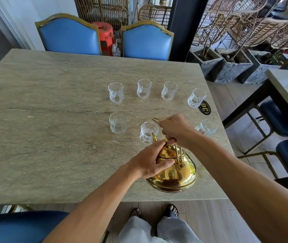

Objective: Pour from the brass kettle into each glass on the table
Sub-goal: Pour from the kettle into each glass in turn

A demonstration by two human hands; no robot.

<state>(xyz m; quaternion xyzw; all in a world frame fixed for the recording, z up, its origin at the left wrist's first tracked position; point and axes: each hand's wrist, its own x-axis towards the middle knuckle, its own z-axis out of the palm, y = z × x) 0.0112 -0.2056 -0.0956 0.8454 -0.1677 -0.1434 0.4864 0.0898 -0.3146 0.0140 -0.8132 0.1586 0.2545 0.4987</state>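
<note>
A shiny brass kettle is held tilted forward above the table's near right part. Its spout reaches the rim of a cut glass in the near row. My right hand grips the kettle's handle from above. My left hand presses on the lid and the kettle's shoulder. Two more glasses flank it in the near row, one to the left and one to the right, partly behind my right wrist. Several glasses stand in a far row.
The stone table ends just below the kettle. A black oval number plate lies by the right edge. Two blue chairs stand at the far side, a dark blue seat near left, another table to the right.
</note>
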